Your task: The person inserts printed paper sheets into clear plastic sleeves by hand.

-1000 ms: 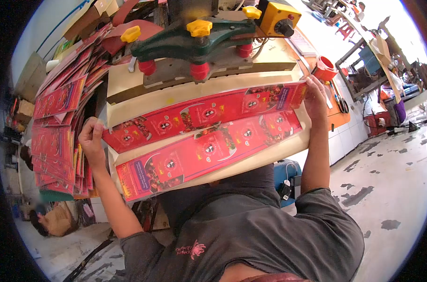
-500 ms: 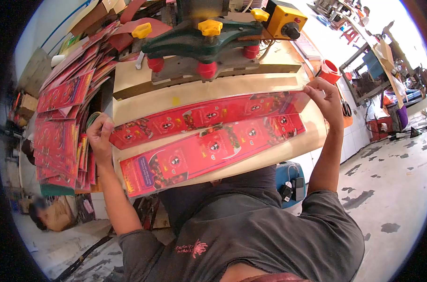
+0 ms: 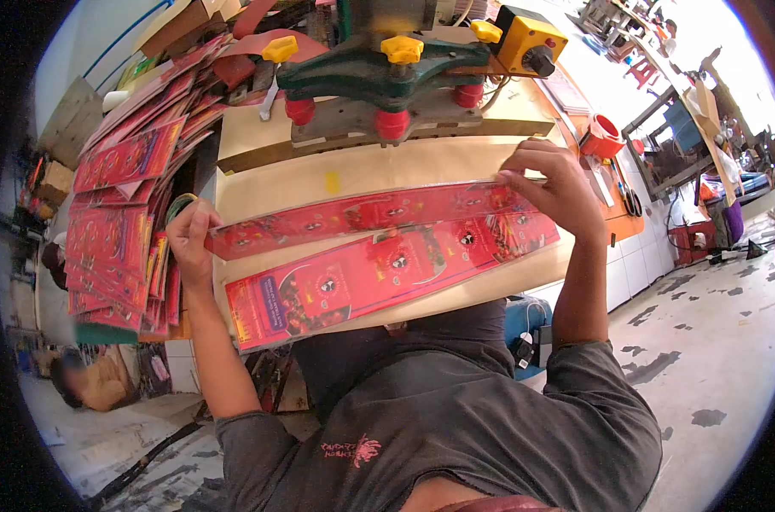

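A long red printed strip with a glossy, plastic-looking surface [image 3: 353, 212] spans the space between my hands, its upper edge lifted slightly. My left hand [image 3: 191, 243] pinches its left end, a green band around the wrist. At the right end, my right hand [image 3: 551, 183] has thumb and fingers closed on the top edge. Just below, nearer my body, a second red printed panel [image 3: 387, 277] lies on the cream work surface [image 3: 264, 188]. Whether the two red pieces are joined cannot be seen.
Beyond the strip stands a green press head [image 3: 387, 72] with yellow knobs and red feet. A yellow control box [image 3: 528, 43] sits beside it. Red printed sheets [image 3: 110, 247] are heaped at left. Scissors [image 3: 629, 198] and a red tape roll [image 3: 602, 136] lie at right. A person [image 3: 97, 380] is at far left.
My right hand has moved left and slightly down along the upper strip, its fingers bending over the edge. The strip's right end has come lower. The view has shifted a little.
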A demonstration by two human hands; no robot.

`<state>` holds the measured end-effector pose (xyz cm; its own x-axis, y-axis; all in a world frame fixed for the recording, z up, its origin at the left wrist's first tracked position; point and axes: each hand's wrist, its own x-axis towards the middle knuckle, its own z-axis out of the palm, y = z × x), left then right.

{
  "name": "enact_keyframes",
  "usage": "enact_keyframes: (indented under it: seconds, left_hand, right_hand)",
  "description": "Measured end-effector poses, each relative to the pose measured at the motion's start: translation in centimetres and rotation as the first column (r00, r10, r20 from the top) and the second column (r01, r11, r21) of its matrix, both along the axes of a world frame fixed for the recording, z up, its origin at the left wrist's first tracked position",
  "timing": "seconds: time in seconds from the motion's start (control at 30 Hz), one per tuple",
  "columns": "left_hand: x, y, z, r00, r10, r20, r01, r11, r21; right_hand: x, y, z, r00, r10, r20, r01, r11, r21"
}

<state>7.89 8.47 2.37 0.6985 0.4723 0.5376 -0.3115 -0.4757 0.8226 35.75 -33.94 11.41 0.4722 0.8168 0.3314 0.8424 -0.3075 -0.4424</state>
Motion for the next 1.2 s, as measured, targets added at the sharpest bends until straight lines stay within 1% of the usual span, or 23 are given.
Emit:
enact_keyframes:
  seconds: [0.1, 0.27, 0.3, 0.33, 0.47, 0.53, 0.6, 0.67, 0.77, 0.87, 0.93, 1.07, 1.17, 1.2]
  left_hand:
    - [-0.1, -0.1, 0.0, 0.999, 0.043, -0.007, -0.043, 0.999, -0.029]
    - [-0.7, 1.0, -0.5, 0.999, 0.011, -0.051, -0.010, 1.000, 0.014]
    - [-0.7, 0.9, -0.3, 0.998, 0.019, -0.052, -0.018, 1.000, 0.015]
    - [-0.6, 0.5, -0.1, 0.999, 0.021, -0.045, -0.020, 1.000, 0.011]
    - [-0.2, -0.4, 0.6, 1.000, 0.019, -0.011, -0.019, 1.000, 0.014]
    - [-0.3, 0.0, 0.1, 1.000, 0.017, -0.016, -0.017, 1.000, 0.008]
    - [-0.4, 0.4, -0.1, 1.000, 0.016, -0.017, -0.016, 1.000, 0.001]
    - [-0.6, 0.5, -0.1, 0.998, 0.013, -0.066, -0.014, 1.000, -0.015]
    - [-0.6, 0.1, 0.2, 0.999, 0.016, -0.052, -0.015, 1.000, 0.011]
    - [-0.6, 0.0, 0.3, 0.999, 0.011, -0.044, -0.011, 1.000, -0.006]
    - [-0.7, -0.2, 0.5, 0.999, -0.018, -0.044, 0.016, 0.999, -0.039]
    - [-0.6, -0.1, 0.5, 0.999, -0.027, -0.032, 0.027, 1.000, -0.015]
    - [-0.6, 0.0, 0.6, 0.999, -0.032, -0.030, 0.032, 0.999, -0.007]
    - [-0.7, 0.2, 0.4, 0.999, -0.037, -0.036, 0.037, 0.999, -0.008]
  right_hand:
    - [-1.1, 1.8, 0.2, 0.998, 0.058, -0.016, -0.058, 0.998, 0.007]
    - [-2.6, 4.4, -0.3, 0.994, 0.103, -0.021, -0.102, 0.993, 0.066]
    - [-3.0, 4.9, -0.2, 0.993, 0.105, -0.059, -0.100, 0.992, 0.076]
    - [-3.3, 5.5, -0.2, 0.990, 0.105, -0.097, -0.097, 0.992, 0.086]
    - [-4.2, 7.6, -0.4, 0.986, 0.134, -0.103, -0.125, 0.988, 0.087]
    - [-4.6, 8.6, -0.4, 0.982, 0.185, -0.044, -0.181, 0.980, 0.083]
    - [-5.2, 9.6, -0.4, 0.980, 0.191, -0.053, -0.187, 0.979, 0.076]
    - [-5.9, 10.6, -0.4, 0.978, 0.201, -0.063, -0.196, 0.978, 0.069]
    - [-6.6, 12.1, -0.5, 0.967, 0.251, -0.042, -0.248, 0.966, 0.067]
    - [-7.2, 13.3, -0.7, 0.957, 0.289, -0.009, -0.287, 0.954, 0.083]
    - [-7.4, 14.2, -0.9, 0.950, 0.298, 0.094, -0.306, 0.948, 0.085]
    - [-8.1, 15.6, -1.2, 0.947, 0.292, 0.132, -0.305, 0.947, 0.097]
    - [-8.5, 16.6, -1.4, 0.930, 0.346, 0.128, -0.361, 0.925, 0.121]
    - [-8.9, 16.7, -1.2, 0.923, 0.348, 0.167, -0.372, 0.917, 0.144]
